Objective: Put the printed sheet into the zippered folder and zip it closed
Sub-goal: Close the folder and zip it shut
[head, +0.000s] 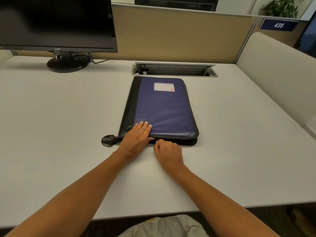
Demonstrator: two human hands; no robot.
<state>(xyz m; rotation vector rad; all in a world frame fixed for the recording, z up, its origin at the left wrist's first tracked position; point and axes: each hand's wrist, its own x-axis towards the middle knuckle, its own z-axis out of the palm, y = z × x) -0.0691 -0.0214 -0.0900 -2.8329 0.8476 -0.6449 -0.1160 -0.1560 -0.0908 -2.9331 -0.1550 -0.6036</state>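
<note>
A wide white bench (51, 117) is carrying a black flat-screen monitor (56, 23), standing well beyond and to the left of the folder. It is also carrying the blue vinyl zippered folder with black spine and trim (162, 108), which is lying flat with its cover down. The left hand (136, 139) is pressing straight, released fingers onto the folder's near left corner, while the right hand (168, 151), just beside it, is pinching the zip (156, 140) on the folder's near edge with curled fingers. A small round black tab (107, 140) is lying off the folder's near left corner.
</note>
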